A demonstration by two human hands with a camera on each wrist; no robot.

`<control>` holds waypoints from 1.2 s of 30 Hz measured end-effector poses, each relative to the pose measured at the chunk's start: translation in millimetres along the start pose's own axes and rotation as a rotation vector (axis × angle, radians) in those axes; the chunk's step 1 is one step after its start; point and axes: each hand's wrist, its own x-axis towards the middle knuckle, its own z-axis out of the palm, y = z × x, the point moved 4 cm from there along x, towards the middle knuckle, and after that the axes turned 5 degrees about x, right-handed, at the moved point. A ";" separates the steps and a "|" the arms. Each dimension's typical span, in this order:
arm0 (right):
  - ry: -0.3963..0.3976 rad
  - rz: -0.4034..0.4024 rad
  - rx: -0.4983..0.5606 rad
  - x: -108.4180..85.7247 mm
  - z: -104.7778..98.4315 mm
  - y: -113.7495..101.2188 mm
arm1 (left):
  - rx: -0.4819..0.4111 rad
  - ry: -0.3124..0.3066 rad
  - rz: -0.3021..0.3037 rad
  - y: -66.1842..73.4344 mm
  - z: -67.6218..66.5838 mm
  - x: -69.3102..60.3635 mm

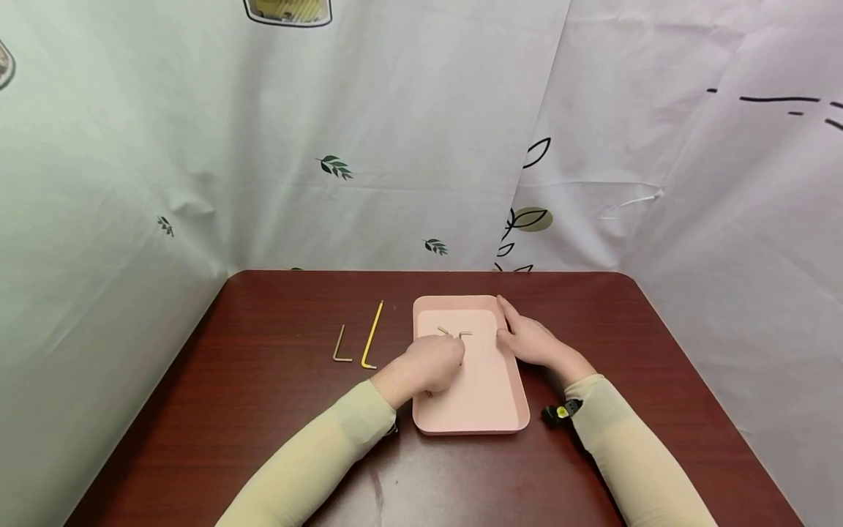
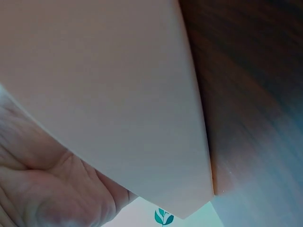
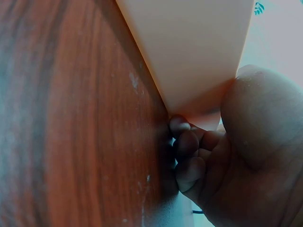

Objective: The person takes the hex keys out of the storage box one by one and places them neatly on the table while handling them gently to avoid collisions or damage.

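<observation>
Dark reddish-brown wood-grain bench (image 1: 197,410), bearing the following, left to right. One brass-coloured metal L-shaped key (image 1: 339,343), its short arm nearest the person. One longer yellow L-shaped key (image 1: 372,333), just beside it, similarly turned. One left hand (image 1: 435,362), reaching over the tray's left wall, fingers curled downward; whether they held anything could not be told. One shallow pale-pink rectangular tray (image 1: 487,388), flat on the bench, right of both keys. Inside, by the left hand, two small brass-coloured metal pieces (image 1: 466,333), partly hidden. One right hand (image 1: 533,340), gripping the tray's right wall, thumb over the rim, other fingers outside.
</observation>
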 end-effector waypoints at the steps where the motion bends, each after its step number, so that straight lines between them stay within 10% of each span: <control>1: -0.001 -0.001 0.000 0.0 0.1 -0.2 | -0.003 0.004 0.004 -0.4 0.0 0.1; 36: 0.006 -0.017 -0.002 0.8 1.1 1.3 | -0.196 0.042 -0.060 -23.2 -39.5 -20.8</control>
